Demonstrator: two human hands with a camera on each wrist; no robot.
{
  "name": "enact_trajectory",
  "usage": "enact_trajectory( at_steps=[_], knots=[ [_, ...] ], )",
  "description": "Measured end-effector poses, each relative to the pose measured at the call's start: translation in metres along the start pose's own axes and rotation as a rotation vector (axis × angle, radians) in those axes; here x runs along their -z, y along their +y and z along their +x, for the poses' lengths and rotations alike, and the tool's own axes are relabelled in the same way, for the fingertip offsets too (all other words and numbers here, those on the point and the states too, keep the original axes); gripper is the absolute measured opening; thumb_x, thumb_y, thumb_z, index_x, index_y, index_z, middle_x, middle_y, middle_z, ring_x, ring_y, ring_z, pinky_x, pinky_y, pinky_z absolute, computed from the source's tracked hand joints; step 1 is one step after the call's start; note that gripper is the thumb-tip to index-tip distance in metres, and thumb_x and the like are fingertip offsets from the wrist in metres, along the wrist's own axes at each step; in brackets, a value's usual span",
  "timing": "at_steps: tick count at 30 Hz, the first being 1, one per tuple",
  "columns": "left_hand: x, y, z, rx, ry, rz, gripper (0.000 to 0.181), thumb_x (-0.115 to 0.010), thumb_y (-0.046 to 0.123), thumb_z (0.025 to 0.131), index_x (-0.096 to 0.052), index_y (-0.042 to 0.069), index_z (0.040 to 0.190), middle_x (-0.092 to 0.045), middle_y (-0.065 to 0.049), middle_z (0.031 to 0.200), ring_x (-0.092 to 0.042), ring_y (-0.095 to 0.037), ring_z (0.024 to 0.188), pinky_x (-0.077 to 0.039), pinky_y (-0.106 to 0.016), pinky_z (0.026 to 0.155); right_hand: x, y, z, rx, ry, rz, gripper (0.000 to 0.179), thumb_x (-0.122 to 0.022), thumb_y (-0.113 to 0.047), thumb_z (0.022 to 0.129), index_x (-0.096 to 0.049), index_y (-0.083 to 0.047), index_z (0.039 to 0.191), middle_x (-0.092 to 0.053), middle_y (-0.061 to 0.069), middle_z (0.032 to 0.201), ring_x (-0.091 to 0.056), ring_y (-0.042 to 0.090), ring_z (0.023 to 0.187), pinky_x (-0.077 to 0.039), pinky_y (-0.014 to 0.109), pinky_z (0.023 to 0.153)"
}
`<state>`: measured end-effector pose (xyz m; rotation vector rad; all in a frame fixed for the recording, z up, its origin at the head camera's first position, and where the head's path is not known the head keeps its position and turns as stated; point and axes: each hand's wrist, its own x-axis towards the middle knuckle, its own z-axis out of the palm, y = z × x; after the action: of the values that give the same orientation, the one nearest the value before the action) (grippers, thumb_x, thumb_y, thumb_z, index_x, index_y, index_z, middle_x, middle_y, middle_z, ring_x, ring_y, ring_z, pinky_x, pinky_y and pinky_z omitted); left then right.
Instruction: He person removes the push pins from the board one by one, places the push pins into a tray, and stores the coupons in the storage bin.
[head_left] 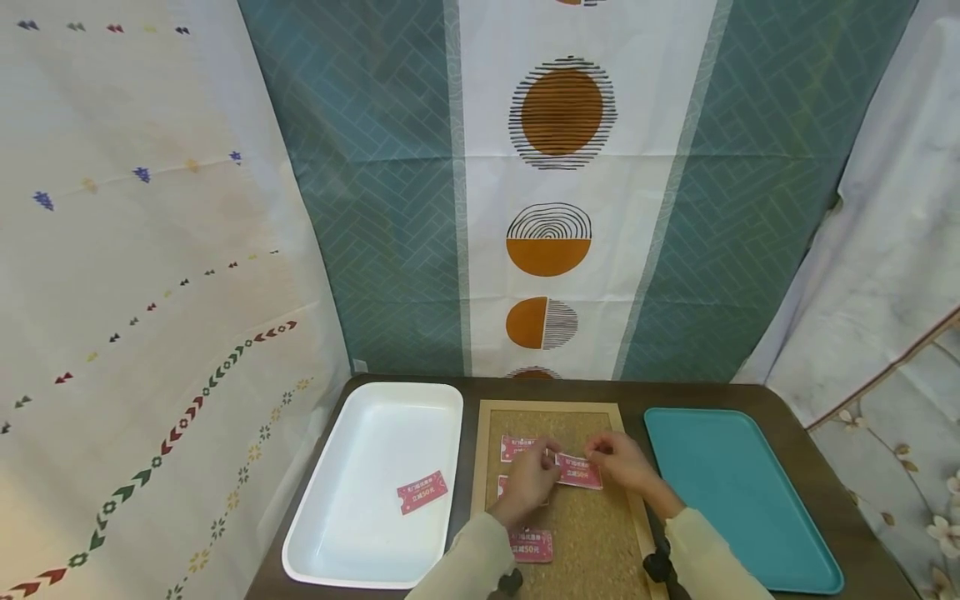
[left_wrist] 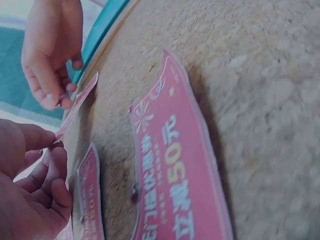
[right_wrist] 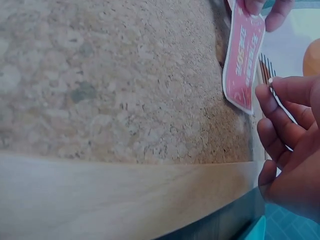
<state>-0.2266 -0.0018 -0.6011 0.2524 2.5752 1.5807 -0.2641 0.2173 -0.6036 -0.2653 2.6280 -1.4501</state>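
My left hand [head_left: 531, 477] pinches a pink coupon [head_left: 581, 472] by its left end, over the upper right part of a wood-framed cork board [head_left: 592, 542]. Beside the coupon's right end is my right hand [head_left: 624, 461]; in the right wrist view its thumb and forefinger pinch a small shiny thumbtack [right_wrist: 271, 83]. More pink coupons lie on the board's left half: one at the top [head_left: 516, 447], one partly behind my left hand, and a lower coupon [head_left: 532, 547]. A tack head [left_wrist: 135, 193] shows at the edge of the nearest coupon in the left wrist view.
Left of the board stands a white tray [head_left: 360, 433] with one loose pink coupon [head_left: 422, 492] in it. A teal tray [head_left: 750, 500] lies to the right. All rest on a dark brown table [head_left: 480, 388], with patterned cloths hanging behind and at both sides.
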Motion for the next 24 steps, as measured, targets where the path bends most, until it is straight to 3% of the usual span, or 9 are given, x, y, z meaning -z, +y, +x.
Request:
enact_trajectory(
  at_steps=[14,24],
  knots=[
    [0.02,0.01,-0.006,0.002,0.014,0.025,0.025,-0.069,0.008,0.1,-0.064,0.01,0.125,-0.06,0.002,0.087,-0.057,-0.008,0.069,-0.047,-0.023,0.054,0.012,0.011,-0.011,0.041,0.053,0.011,0.005,-0.07,-0.003,0.099,-0.07,-0.001,0.094,-0.07,0.008,0.089,-0.057,0.012,0.075,-0.049,0.026,0.063],
    [0.04,0.017,-0.002,-0.011,0.031,0.085,0.024,-0.07,0.011,0.101,-0.064,0.008,0.124,-0.062,0.003,0.085,-0.059,-0.008,0.069,-0.051,-0.023,0.058,0.031,0.013,-0.017,0.036,0.045,0.043,0.009,-0.074,-0.006,0.097,-0.073,0.0,0.103,-0.076,0.013,0.099,-0.064,0.018,0.086,-0.051,0.028,0.072]
  ],
)
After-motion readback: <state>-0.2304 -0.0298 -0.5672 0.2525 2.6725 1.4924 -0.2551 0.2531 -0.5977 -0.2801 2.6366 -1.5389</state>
